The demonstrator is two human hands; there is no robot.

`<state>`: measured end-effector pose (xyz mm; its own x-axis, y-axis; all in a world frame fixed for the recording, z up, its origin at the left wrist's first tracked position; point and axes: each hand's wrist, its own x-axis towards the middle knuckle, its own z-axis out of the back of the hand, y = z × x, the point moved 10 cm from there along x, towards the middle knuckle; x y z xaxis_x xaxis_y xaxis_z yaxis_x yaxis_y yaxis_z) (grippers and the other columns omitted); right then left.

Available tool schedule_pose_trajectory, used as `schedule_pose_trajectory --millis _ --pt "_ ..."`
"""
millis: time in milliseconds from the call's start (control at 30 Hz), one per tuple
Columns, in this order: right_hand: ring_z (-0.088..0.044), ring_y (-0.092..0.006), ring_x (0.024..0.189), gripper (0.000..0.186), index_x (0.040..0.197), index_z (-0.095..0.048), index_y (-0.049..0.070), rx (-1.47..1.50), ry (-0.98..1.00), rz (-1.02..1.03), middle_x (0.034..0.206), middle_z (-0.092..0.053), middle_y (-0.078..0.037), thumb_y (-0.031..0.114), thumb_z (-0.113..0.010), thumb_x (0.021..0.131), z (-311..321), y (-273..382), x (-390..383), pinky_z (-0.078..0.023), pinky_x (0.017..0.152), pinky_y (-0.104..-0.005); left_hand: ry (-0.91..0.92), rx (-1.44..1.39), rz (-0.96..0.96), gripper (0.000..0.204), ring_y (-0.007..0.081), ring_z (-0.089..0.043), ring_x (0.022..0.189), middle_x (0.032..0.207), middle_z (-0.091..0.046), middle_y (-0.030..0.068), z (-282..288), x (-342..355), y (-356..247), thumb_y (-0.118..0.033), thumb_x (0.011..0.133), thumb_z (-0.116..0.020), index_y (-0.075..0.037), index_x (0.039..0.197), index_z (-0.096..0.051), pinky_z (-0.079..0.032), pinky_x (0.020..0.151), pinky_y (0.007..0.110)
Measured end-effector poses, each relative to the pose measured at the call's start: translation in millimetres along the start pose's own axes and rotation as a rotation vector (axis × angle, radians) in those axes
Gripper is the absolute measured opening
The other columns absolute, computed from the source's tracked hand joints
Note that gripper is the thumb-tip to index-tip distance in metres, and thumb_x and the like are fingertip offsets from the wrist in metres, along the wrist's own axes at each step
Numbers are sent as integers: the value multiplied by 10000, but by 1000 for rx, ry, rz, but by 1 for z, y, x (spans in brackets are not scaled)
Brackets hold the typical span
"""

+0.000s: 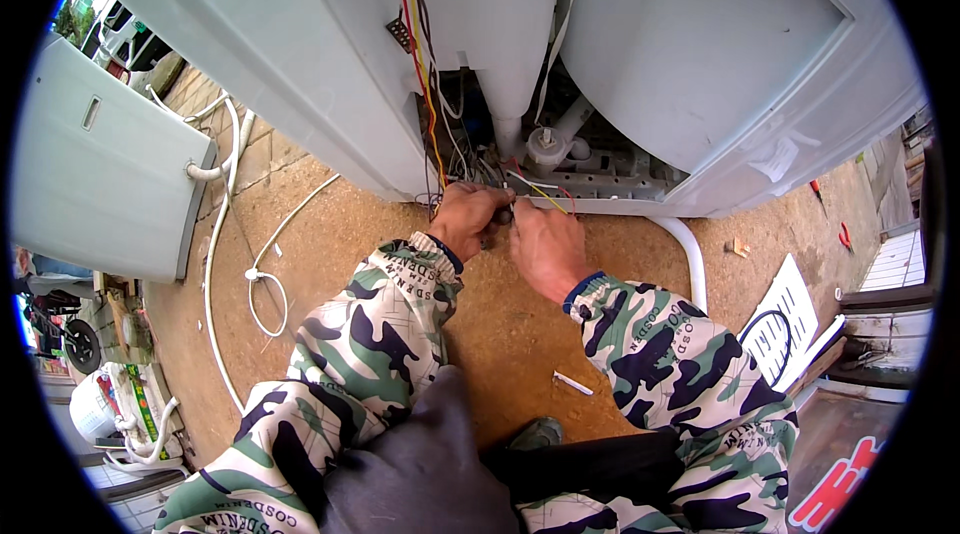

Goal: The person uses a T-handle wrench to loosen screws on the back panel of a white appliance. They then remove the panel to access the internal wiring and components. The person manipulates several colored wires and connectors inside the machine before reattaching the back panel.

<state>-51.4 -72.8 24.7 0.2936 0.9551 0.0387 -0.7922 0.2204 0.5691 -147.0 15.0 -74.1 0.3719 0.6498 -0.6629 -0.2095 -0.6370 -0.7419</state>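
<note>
The wires (424, 84) are at the centre of the frame and above it, on the opened side of a white machine (300, 64). Red, yellow and dark, they come from the top edge, left of the middle; their long axis is almost vertical, leaning a little to the right as it goes down, and their lower part points to the opening near the hands. A short yellow wire (545, 196) lies differently: it slants from upper left to lower right, just above the right hand (548, 252). The left hand (470, 216) points to the right, with its fingers bent and thumb and forefinger pressed together on thin wire ends. The right hand points up and slightly left, its tips near those of the left; its fingers look nearly closed, but I cannot tell what they hold. A white valve (547, 147) stands just above. A white hose (690, 259) curves down at the right of centre, over the brown floor (510, 354). Near the right edge lie a screwdriver (816, 190) and pliers (846, 237).
</note>
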Motion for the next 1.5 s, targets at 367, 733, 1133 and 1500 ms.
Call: schedule_pose_trajectory --millis 367,733,1133,1500 --pt "-681 -448 801 168 964 -619 -13 -15 -90 131 816 -695 -231 88 -676 841 11 12 -2 -541 695 -528 -8 -165 -10 155 182 -518 532 694 -621 84 -9 0 -9 -84 944 -675 7 822 -647 -372 465 351" --pt "-684 -454 796 149 945 -604 5 -53 1 -13 810 -696 -232 121 -660 871 5 0 1 -539 703 -544 117 -237 73 184 163 -488 532 685 -594 70 -13 11 1 -128 950 -680 -17 813 -627 -345 460 327" --pt "-676 -464 743 144 959 -579 -4 -15 10 26 759 -683 -242 97 -646 879 5 7 2 -532 658 -547 -55 -165 -19 153 191 -517 527 709 -633 91 -9 3 -9 -103 940 -689 15 853 -644 -378 462 352" --pt "-669 -475 769 142 945 -573 -4 0 41 -21 770 -675 -258 104 -642 885 5 3 3 -526 681 -560 20 -188 -9 158 194 -536 525 693 -632 88 -9 4 -7 -104 935 -707 7 831 -662 -389 464 335"
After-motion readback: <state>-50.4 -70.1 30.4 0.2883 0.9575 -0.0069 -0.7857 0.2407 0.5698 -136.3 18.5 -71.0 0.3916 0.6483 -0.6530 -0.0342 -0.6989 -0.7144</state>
